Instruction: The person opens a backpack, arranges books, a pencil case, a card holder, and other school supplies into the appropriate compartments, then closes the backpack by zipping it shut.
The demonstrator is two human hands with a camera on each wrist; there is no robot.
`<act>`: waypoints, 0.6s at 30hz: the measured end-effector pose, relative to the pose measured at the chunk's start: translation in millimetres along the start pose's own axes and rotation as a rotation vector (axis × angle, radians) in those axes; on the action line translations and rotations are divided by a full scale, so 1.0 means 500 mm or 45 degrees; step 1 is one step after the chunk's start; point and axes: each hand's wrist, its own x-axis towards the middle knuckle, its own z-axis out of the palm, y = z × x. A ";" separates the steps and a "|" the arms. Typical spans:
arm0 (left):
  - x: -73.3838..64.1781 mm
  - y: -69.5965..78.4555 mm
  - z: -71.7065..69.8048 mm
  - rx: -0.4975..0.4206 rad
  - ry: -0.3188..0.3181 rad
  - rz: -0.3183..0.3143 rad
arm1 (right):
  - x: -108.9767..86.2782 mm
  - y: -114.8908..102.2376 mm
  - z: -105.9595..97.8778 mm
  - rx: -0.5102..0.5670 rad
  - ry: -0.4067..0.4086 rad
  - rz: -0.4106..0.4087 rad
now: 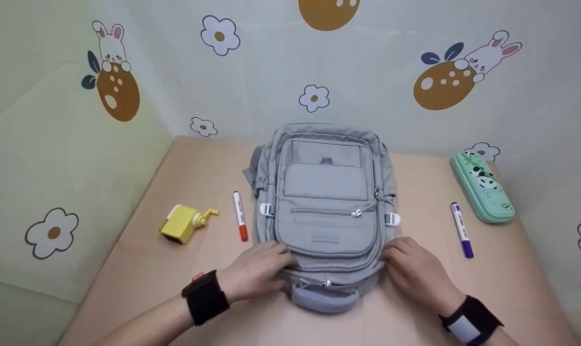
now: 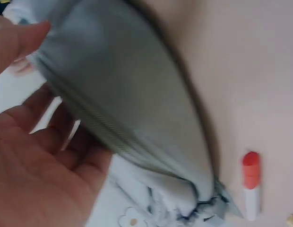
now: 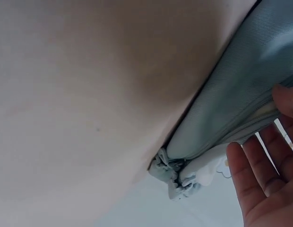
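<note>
A grey backpack (image 1: 326, 180) lies on its back, its front pockets facing up and its carry handle (image 1: 325, 300) toward the person. My left hand (image 1: 260, 270) holds its near left edge; in the left wrist view the thumb and fingers lie on either side of a zipped seam (image 2: 108, 130). On the near right edge, my right hand (image 1: 417, 271) grips the fabric, thumb at the side and fingers over the front. A metal zipper pull (image 1: 327, 283) sits between the hands, just above the handle.
Left of the backpack are a yellow hand-crank sharpener (image 1: 181, 223) and a red-capped marker (image 1: 240, 216). To the right lie a purple-capped marker (image 1: 461, 229) and a green panda pencil case (image 1: 483, 186). A patterned curtain (image 1: 266, 67) encloses the table's back and sides.
</note>
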 end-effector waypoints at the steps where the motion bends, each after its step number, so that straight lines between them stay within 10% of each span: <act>1: 0.000 -0.005 0.004 0.003 0.017 0.020 | 0.002 -0.004 -0.002 0.005 0.000 0.006; 11: 0.007 -0.027 0.011 -0.111 0.018 0.052 | 0.075 -0.107 -0.012 0.160 0.129 -0.173; 18: 0.011 -0.025 0.010 -0.139 0.008 0.035 | 0.133 -0.193 0.016 0.152 -0.050 -0.337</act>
